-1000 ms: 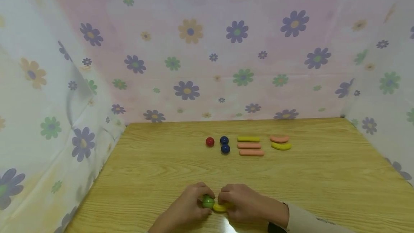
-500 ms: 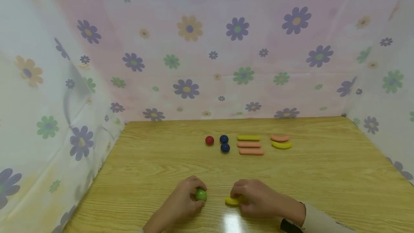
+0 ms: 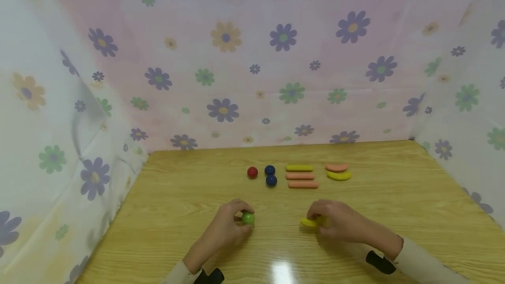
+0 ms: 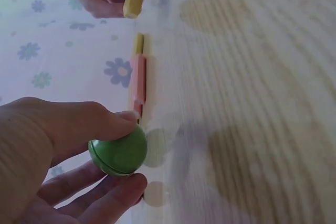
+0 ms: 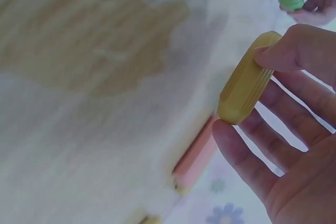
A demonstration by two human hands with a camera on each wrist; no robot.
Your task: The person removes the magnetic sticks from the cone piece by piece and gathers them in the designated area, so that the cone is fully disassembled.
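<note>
My left hand pinches a green ball between thumb and fingertips. In the left wrist view a seam runs around the green ball, and its dim reflection shows in the tabletop beside it. To the right, my right hand holds a short yellow curved block. Close up in the right wrist view, the thumb presses one face of the yellow block, which has fine ridges, with fingertips against the other side. A wide gap separates the two hands, both low over the front half of the table.
Farther back on the wooden table lie a red ball, two dark blue balls, a yellow stick, two pink-orange sticks, a pink-orange curved block and another yellow curved block. Flowered cloth encloses the table.
The green ball and yellow curved block were side by side at the front. Both hands have moved apart and forward with them, the right hand farther to the right.
</note>
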